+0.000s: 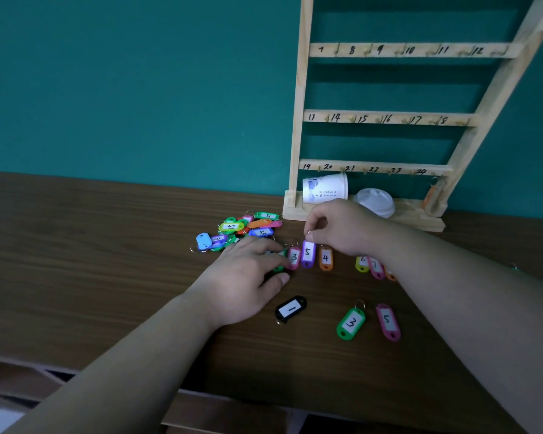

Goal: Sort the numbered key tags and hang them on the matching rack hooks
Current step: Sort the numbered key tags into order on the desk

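A wooden rack (298,120) with numbered hooks leans on the teal wall. A heap of coloured key tags (242,228) lies left of its base. In a row on the table lie a pink tag 3 (294,257), a purple tag 5 (308,253) and an orange tag 4 (326,259). My right hand (342,227) pinches the ring of the purple tag 5. My left hand (248,277) rests flat, fingertips touching the pink tag 3 and a green tag beneath. Nearer me lie a black tag 1 (290,309), a green tag 3 (351,323) and a pink tag 5 (388,321).
More tags (370,266) sit partly hidden under my right forearm. A tipped paper cup (325,187) and a white lid (375,202) lie on the rack's base. An orange tag (429,195) hangs at the rack's lower right. The table's front edge runs below my forearms.
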